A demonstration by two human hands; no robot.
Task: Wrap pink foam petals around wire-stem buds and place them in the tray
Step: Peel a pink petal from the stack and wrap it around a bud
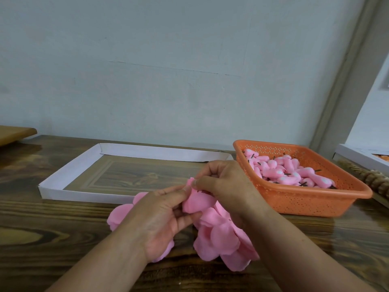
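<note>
Both hands meet over a heap of loose pink foam petals (219, 237) on the wooden table. My left hand (160, 216) holds a pink petal (196, 202) from below and the left, thumb and fingers pinching it. My right hand (223, 182) pinches the top of the same petal; the bud inside is hidden, only dark specks of stem show. A white shallow paper tray (63, 178) lies behind the hands, with nothing in it. An orange perforated basket (315, 201) at the right holds several pink wire-stem buds (288, 171).
A wall rises just behind the table. The edge of a wooden board (14, 133) shows at the far left. At the far right are a white box edge (357, 157) and a brown ridged roll (370, 180).
</note>
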